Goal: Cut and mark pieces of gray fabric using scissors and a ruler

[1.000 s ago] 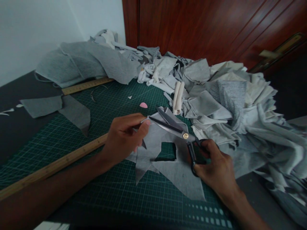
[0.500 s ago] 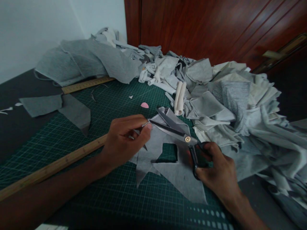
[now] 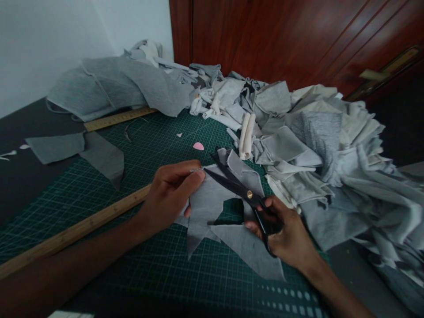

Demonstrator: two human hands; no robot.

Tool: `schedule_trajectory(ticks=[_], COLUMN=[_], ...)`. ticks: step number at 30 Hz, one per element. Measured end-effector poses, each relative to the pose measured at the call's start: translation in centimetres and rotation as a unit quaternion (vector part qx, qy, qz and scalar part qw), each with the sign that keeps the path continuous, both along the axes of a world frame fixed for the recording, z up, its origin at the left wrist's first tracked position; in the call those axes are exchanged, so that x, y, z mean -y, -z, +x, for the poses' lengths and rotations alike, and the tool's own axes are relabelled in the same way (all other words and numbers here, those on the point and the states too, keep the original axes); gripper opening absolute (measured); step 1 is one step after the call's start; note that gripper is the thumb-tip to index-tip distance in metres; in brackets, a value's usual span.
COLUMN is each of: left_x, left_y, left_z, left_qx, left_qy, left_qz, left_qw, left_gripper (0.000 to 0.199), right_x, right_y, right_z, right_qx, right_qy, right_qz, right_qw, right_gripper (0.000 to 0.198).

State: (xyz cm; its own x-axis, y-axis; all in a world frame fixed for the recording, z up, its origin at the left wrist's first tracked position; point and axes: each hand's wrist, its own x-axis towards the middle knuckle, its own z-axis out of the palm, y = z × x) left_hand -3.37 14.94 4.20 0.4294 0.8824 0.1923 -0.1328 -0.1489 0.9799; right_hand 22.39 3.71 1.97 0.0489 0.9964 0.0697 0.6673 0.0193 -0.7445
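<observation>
In my right hand (image 3: pixel 288 229) is a pair of black-handled scissors (image 3: pixel 249 194), its blades parted and pointing up-left across grey fabric (image 3: pixel 207 192). My left hand (image 3: pixel 175 185) pinches the top edge of that fabric between thumb and forefinger, close to one blade tip. The fabric lies on a green cutting mat (image 3: pixel 149 274) and has an angular opening through which the mat shows. Its lower points spread toward me. A folded flap of grey fabric sits just beyond the blades.
A wooden ruler (image 3: pixel 89 223) runs under my left forearm. Pink tailor's chalk (image 3: pixel 198 146) lies beyond my hands. Heaped grey and white fabric pieces (image 3: pixel 288 145) fill the back and right side. Grey scraps (image 3: pixel 104 154) and a second ruler (image 3: pixel 119 119) lie at left, before a wooden door (image 3: pixel 265 39).
My right hand and the scissors have moved left, and the scissors have turned. The fabric edge by the blades has shifted, with its flap now lifted more. My left hand still pinches the edge.
</observation>
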Motion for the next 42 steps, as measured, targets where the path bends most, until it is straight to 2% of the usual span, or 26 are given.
schedule_trajectory(ticks=[6, 12, 15, 18, 20, 22, 24, 27, 29, 37, 42], left_x=[0.2, 0.2, -0.2, -0.7, -0.8, -0.8, -0.6, -0.4, -0.2, 0.1, 0.1], left_y=[-0.4, -0.6, -0.6, -0.7, -0.8, -0.9, -0.7, 0.0, 0.4, 1.0, 0.5], left_z=[-0.3, -0.4, -0.4, -0.3, -0.2, 0.0, 0.2, 0.4, 0.5, 0.8, 0.9], left_qx=[-0.010, -0.033, -0.059, -0.096, -0.119, -0.131, -0.125, -0.105, -0.092, -0.093, -0.087], left_qy=[0.003, 0.020, 0.021, -0.012, -0.042, -0.058, -0.061, -0.065, -0.071, -0.120, -0.112], left_qz=[-0.013, 0.017, 0.085, 0.195, 0.231, 0.222, 0.182, 0.109, 0.089, 0.123, 0.126], left_qw=[1.000, 0.999, 0.994, 0.976, 0.965, 0.964, 0.973, 0.986, 0.989, 0.981, 0.982], left_gripper=[0.036, 0.037, 0.039, 0.040, 0.039, 0.038, 0.038, 0.038, 0.039, 0.041, 0.041], right_x=[0.1, 0.1, 0.1, 0.1, 0.2, 0.2, 0.2, 0.2, 0.1, 0.0, 0.2], right_y=[-0.2, -0.2, -0.2, -0.1, -0.1, -0.1, -0.1, -0.2, -0.2, -0.4, -0.1], right_z=[0.6, 0.8, 0.6, 0.3, 0.2, 0.1, -0.1, -0.4, -0.7, -1.2, -1.3], right_qx=[-0.008, 0.010, 0.012, 0.020, 0.036, 0.050, 0.046, 0.011, -0.014, -0.076, -0.060], right_qy=[-0.034, -0.035, -0.029, -0.014, 0.001, 0.012, 0.011, 0.002, 0.001, 0.006, 0.008], right_qz=[-0.042, -0.034, -0.026, -0.013, 0.002, 0.014, 0.019, 0.014, 0.009, -0.015, -0.008], right_qw=[0.999, 0.999, 0.999, 1.000, 0.999, 0.999, 0.999, 1.000, 1.000, 0.997, 0.998], right_gripper=[0.036, 0.037, 0.038, 0.038, 0.038, 0.037, 0.037, 0.038, 0.038, 0.044, 0.041])
